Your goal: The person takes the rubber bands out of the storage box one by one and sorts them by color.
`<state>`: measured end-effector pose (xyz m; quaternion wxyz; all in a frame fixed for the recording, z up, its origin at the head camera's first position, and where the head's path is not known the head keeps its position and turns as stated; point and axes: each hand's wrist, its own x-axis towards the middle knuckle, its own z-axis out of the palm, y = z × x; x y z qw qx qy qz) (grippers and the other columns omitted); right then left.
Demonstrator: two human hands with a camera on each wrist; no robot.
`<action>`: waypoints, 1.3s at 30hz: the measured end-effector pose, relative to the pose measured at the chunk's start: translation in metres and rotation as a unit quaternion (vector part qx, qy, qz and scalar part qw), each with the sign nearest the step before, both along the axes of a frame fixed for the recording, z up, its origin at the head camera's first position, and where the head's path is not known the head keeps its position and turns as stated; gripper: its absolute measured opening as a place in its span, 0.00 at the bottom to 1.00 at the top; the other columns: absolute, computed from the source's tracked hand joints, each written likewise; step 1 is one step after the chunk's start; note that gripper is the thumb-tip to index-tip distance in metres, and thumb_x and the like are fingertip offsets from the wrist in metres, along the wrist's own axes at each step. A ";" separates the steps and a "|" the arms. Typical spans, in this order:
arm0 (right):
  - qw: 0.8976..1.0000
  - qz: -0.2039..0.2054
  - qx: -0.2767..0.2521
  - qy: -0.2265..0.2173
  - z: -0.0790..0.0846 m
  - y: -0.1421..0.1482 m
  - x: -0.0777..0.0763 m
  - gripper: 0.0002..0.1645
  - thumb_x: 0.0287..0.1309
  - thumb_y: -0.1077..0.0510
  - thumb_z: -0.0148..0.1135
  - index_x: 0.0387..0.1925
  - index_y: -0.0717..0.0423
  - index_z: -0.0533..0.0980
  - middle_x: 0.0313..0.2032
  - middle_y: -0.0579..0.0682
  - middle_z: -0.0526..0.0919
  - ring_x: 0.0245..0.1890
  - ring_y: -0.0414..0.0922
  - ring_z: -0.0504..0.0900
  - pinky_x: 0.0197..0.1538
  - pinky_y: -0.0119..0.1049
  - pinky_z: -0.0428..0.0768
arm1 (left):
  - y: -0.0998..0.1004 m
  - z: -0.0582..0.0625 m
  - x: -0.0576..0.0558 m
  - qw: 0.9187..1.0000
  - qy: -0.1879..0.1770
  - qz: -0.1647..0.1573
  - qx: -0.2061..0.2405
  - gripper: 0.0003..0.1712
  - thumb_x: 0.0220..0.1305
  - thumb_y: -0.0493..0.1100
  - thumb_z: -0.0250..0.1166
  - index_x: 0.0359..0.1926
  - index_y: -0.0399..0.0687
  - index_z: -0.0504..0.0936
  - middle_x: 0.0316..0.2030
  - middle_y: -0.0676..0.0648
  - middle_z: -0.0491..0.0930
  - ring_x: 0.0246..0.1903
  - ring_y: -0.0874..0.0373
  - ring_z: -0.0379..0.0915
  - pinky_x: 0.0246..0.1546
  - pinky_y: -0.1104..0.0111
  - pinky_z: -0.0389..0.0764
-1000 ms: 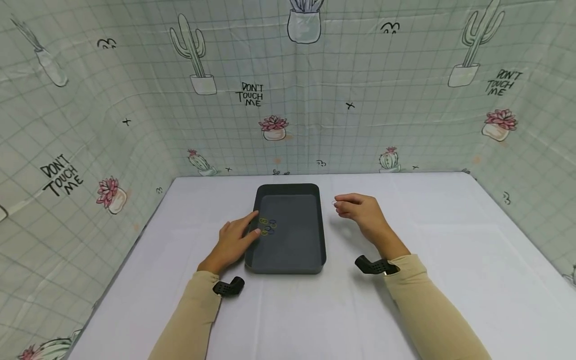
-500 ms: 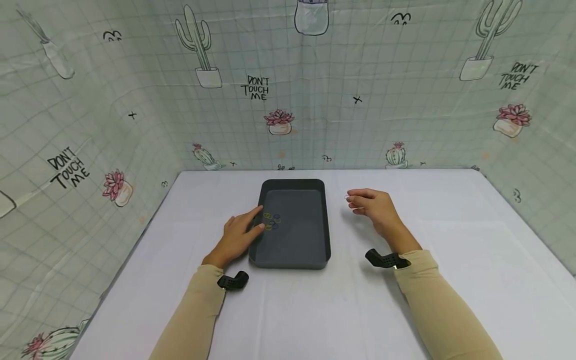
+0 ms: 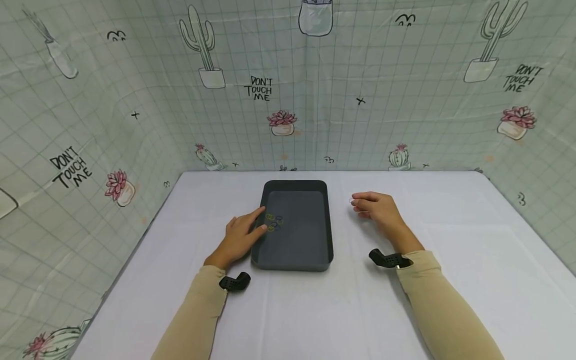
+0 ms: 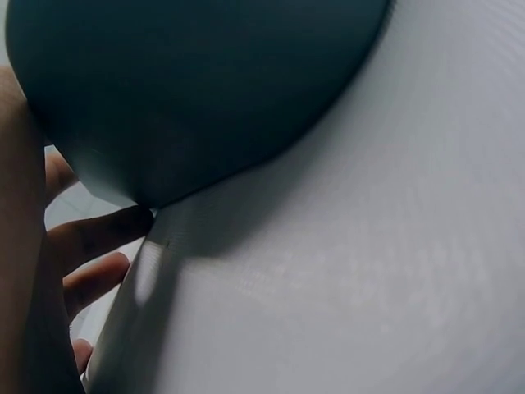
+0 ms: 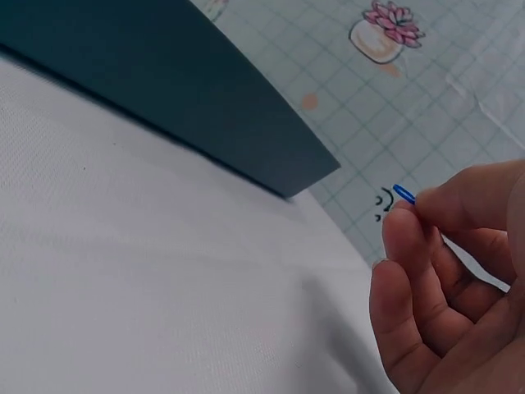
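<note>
A dark grey rectangular tray (image 3: 301,235) lies on the white table. Inside, near its left wall, sit several small thin yellow and blue rubber bands (image 3: 270,217). My left hand (image 3: 237,238) rests at the tray's left rim, with thumb and index finger extended over it; in the left wrist view other fingers (image 4: 102,234) reach the tray's outer lower edge. Off the tray's right side, my right hand (image 3: 380,212) hovers above the table. Between thumb and forefinger it pinches one small blue rubber band (image 5: 404,194), part of which is hidden by the fingertips.
The white table (image 3: 292,315) spreads around the tray on all sides. Behind and beside it hangs a gridded cloth (image 3: 351,135) printed with cacti and lettering. Black wrist straps (image 3: 389,259) sit on both forearms.
My right hand has drawn slightly to the right, away from the tray, still pinching the small band. The left hand keeps its place on the rim. The head view has shifted a little.
</note>
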<state>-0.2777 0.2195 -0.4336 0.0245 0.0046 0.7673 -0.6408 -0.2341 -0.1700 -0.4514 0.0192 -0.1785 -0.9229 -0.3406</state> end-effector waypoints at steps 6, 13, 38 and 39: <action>1.000 -0.008 0.001 -0.026 -0.008 -0.002 0.001 0.23 0.66 0.58 0.65 0.58 0.68 0.78 0.44 0.48 0.86 0.38 0.37 0.84 0.43 0.31 0.83 | -0.004 -0.005 0.003 1.000 -0.009 0.004 -0.011 0.35 0.75 0.56 0.53 0.77 0.52 0.62 0.72 0.42 0.64 0.71 0.41 0.57 0.70 0.39 0.38; 0.999 -0.014 0.034 -0.027 -0.013 -0.002 -0.007 0.21 0.66 0.59 0.66 0.55 0.68 0.80 0.46 0.54 0.86 0.36 0.37 0.83 0.40 0.29 0.83 | -0.004 -0.006 0.004 1.000 -0.002 0.007 0.003 0.35 0.75 0.57 0.53 0.77 0.52 0.62 0.72 0.42 0.65 0.71 0.41 0.57 0.70 0.38 0.37; 0.982 0.021 0.187 -0.016 -0.009 -0.004 -0.023 0.14 0.65 0.59 0.62 0.49 0.61 0.84 0.37 0.53 0.87 0.32 0.43 0.80 0.28 0.33 0.79 | 0.003 0.003 0.002 1.000 -0.007 0.006 -0.006 0.34 0.76 0.56 0.53 0.77 0.53 0.61 0.73 0.41 0.63 0.72 0.40 0.55 0.71 0.39 0.37; 0.981 0.021 0.192 -0.012 -0.009 -0.004 -0.023 0.14 0.66 0.59 0.61 0.49 0.61 0.84 0.36 0.54 0.86 0.31 0.44 0.80 0.28 0.33 0.79 | 0.003 0.003 0.002 1.000 -0.007 0.006 -0.006 0.34 0.76 0.56 0.53 0.77 0.53 0.61 0.73 0.42 0.63 0.72 0.40 0.55 0.71 0.39 0.37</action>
